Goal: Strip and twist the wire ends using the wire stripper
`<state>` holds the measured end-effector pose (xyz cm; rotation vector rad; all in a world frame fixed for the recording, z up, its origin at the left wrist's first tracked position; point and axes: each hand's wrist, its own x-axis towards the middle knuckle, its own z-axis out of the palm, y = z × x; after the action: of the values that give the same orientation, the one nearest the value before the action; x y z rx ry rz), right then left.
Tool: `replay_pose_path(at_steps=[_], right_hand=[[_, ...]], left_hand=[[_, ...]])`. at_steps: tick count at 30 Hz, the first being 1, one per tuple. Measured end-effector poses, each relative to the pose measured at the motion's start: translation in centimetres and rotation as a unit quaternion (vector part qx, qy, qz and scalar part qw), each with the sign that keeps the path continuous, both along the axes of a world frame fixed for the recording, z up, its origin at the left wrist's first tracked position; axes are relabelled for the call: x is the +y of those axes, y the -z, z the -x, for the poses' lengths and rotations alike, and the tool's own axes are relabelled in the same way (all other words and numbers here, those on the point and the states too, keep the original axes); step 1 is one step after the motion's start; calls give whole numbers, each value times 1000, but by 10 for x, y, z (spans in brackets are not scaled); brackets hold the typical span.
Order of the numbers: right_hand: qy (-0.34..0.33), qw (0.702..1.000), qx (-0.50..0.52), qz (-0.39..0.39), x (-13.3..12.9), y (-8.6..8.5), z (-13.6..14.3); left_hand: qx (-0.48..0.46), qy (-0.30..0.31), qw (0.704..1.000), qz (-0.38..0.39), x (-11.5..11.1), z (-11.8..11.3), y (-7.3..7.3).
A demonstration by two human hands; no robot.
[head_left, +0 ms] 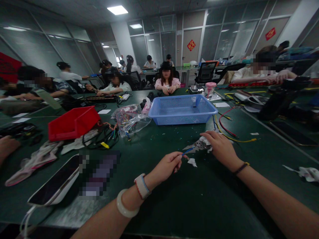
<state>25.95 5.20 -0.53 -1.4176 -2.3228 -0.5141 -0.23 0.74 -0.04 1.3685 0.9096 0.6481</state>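
My left hand (171, 162) pinches a short blue wire (188, 151) between thumb and fingers. The wire's far end lies at the jaws of a wire stripper (195, 146), a flat metal tool with holes in its blades. Wrapped round the stripper's handles is my right hand (219, 146); white tissue shows around the grip. Whether the jaws bite the wire, I cannot tell. A scrap of white tissue (192, 162) lies on the table just below the wire. Beyond both hands stands a blue mesh basket (183, 119).
On the green table (159, 205), a red bin (72, 124), a clear bag of wires (129, 119) and a glove (37, 162) lie to the left, with a phone (57, 181) nearer. Red and yellow cables (231, 132) lie right. A person (167, 81) sits opposite.
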Motion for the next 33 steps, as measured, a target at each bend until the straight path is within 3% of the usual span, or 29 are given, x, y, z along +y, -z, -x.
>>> replay_pose_path(at_steps=[14, 24, 33], right_hand=[[49, 998, -39, 3, -3, -10, 3], [43, 999, -11, -14, -3, -3, 3], [54, 998, -28, -12, -4, -7, 2]], left_hand=[[2, 0, 1000, 3, -2, 0, -3], [-12, -6, 1000, 1, 0, 0, 4], [-10, -4, 1000, 7, 0, 0, 3]])
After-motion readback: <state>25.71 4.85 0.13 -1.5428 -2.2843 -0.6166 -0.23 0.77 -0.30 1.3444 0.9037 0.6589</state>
